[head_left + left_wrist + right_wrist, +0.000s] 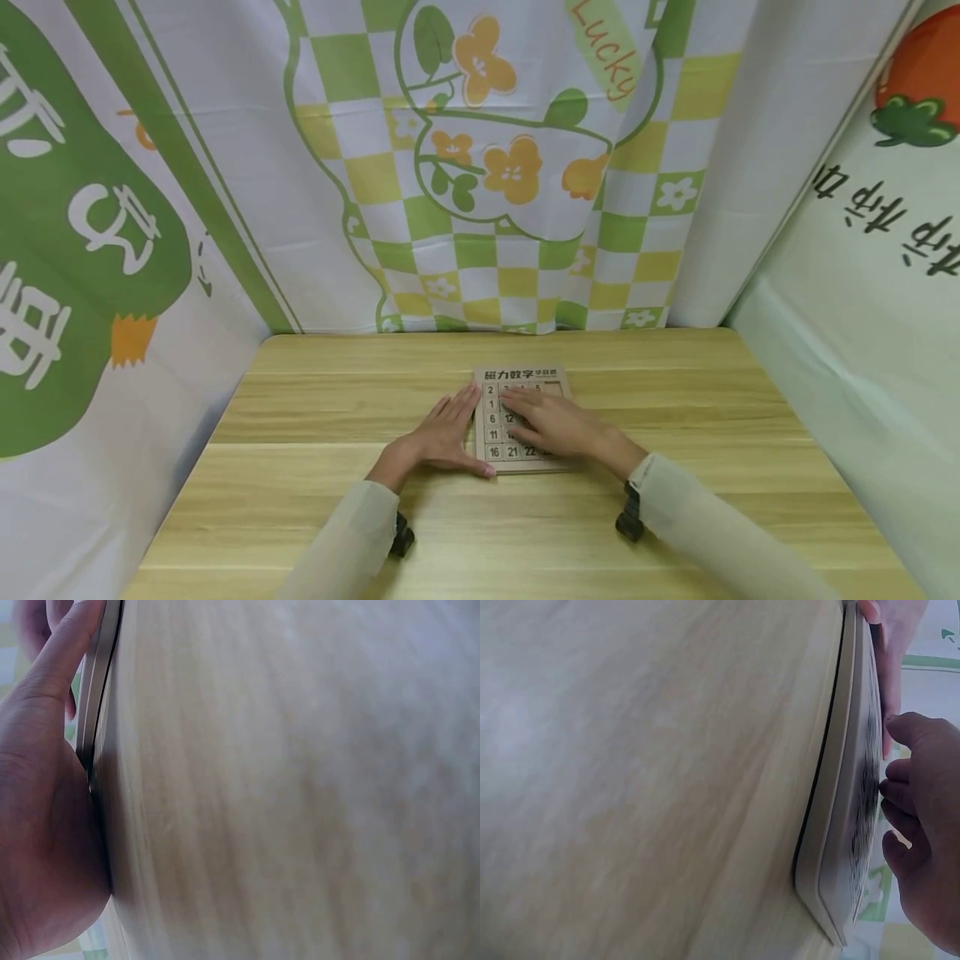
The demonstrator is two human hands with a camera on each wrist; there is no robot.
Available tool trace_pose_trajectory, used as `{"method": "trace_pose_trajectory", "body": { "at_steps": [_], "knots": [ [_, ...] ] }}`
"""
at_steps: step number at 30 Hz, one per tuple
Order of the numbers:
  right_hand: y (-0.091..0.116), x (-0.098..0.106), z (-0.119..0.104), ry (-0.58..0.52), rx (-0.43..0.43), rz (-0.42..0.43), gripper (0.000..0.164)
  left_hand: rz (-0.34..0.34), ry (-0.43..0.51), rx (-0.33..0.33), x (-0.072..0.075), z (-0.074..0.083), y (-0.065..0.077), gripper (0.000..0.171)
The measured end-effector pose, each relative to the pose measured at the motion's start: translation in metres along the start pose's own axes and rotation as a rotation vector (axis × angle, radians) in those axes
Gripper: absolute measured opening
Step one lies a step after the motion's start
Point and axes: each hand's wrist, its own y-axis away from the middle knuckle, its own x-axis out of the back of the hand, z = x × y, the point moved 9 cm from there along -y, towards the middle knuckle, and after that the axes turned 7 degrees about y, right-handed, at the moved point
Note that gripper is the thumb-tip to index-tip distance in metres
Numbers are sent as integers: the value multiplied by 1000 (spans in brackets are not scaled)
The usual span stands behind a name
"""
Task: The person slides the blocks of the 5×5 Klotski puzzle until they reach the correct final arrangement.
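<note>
A square wooden sliding number puzzle (517, 375) lies flat on the table, its printed heading at the far side. Along its left side rests my left hand (441, 437), fingers extended and thumb at the near edge. My right hand (558, 423) reaches over the puzzle from the right, its fingertips on the number tiles. It covers several tiles in the middle and right. Right of tile 5, the top row has a gap. In the left wrist view, the left hand (45, 825) lies against the puzzle's side (94, 690). The right wrist view shows the right hand's fingers (904, 799) on the puzzle's face.
The wood-grain table (315, 400) extends around the puzzle. A checked, flower-printed curtain (495, 275) hangs behind its far edge, with printed cloth (825, 250) on the right and more printed cloth (150, 400) on the left.
</note>
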Motion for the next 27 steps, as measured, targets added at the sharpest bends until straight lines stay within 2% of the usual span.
{"method": "trace_pose_trajectory", "body": {
  "at_steps": [3,14,20,27],
  "knots": [
    [-5,-3,-3,-5,1,-14,60,-3,11,-2,2,4,1,149],
    [-14,-9,-7,-4,-1,-40,61,1,-31,-4,-3,-6,-3,150],
    [-8,-7,-1,-40,-16,-21,60,8,-21,-10,-3,-4,-3,149],
    [7,-1,18,-40,-55,45,53,11,-27,-12,-2,-6,-3,151]
  ]
}}
